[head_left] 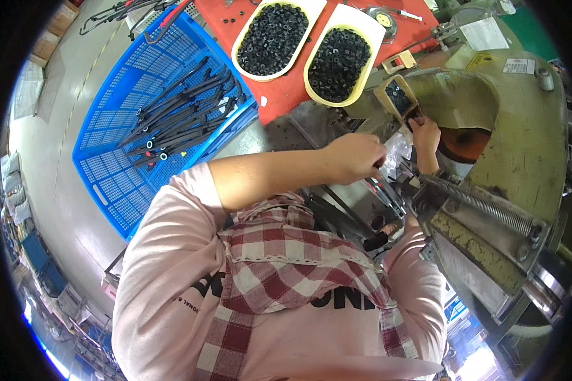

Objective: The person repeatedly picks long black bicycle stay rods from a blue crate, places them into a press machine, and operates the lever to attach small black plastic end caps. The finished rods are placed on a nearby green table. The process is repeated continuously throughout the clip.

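Observation:
My left hand (356,159) reaches across from the left with its fingers curled closed. A bit of something dark shows at its fingertips, too small to name. Further right, my right hand (426,134) is at the lower end of a small beige box (382,95) that holds small dark parts (397,96). Its fingers are bent together at the box's mouth, and what they pinch is hidden. A crumpled clear plastic bag (396,147) lies between my two hands. Below them are several slim rods (384,192) beside the machine.
A green metal machine (527,146) with a coil spring (483,202) stands at the right. Two cream trays (237,54) (308,75) of black ring-shaped parts rest on a red surface (279,101). A blue basket (102,149) at the left holds several black rod-like pieces (178,114).

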`<state>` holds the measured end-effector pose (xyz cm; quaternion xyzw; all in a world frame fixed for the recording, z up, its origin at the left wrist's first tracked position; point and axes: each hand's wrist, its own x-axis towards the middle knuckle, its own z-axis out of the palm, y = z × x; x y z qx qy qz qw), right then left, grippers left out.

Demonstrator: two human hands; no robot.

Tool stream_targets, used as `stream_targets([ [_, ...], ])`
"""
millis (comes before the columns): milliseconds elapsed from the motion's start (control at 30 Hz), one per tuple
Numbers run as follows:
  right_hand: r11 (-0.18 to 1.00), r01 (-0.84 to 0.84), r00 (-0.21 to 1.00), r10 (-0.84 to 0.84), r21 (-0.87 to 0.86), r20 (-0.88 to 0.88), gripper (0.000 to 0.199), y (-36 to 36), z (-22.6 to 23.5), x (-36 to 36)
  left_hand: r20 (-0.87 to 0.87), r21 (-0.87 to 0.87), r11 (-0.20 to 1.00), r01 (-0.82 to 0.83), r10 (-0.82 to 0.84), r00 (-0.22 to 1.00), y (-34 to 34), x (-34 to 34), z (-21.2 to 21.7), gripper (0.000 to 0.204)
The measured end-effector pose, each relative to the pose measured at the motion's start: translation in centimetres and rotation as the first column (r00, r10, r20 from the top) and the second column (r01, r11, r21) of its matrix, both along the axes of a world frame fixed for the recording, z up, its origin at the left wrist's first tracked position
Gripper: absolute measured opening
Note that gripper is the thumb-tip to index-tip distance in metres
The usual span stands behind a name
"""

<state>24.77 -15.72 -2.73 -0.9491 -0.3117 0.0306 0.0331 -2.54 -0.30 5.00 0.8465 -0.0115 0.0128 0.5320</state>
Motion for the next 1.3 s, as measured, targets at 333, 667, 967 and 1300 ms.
stream_targets([
  [333,0.948,0.053,0.993,-0.017,0.313,-0.117,0.025,-2.8,2.1,-0.2,-0.134,0.321,0.943,0.083,-0.041,0.990,-3.6,2.1,-0.5,0.028],
  [667,0.937,0.041,0.997,-0.018,0.346,-0.069,0.033,-6.9,2.6,-0.5,0.078,0.288,0.953,-0.094,0.075,0.994,-3.9,-5.4,-2.9,0.035],
  [967,0.938,0.058,0.997,-0.038,0.341,-0.064,0.034,-10.4,3.6,-2.4,-0.402,-0.100,0.972,0.212,-0.234,0.885,-1.2,-6.9,-7.0,0.013],
  [1300,0.934,0.066,0.997,-0.050,0.351,-0.054,0.035,-13.6,4.2,-4.2,-0.350,-0.339,0.928,-0.154,0.027,0.936,-0.6,-4.0,-3.1,0.011],
])
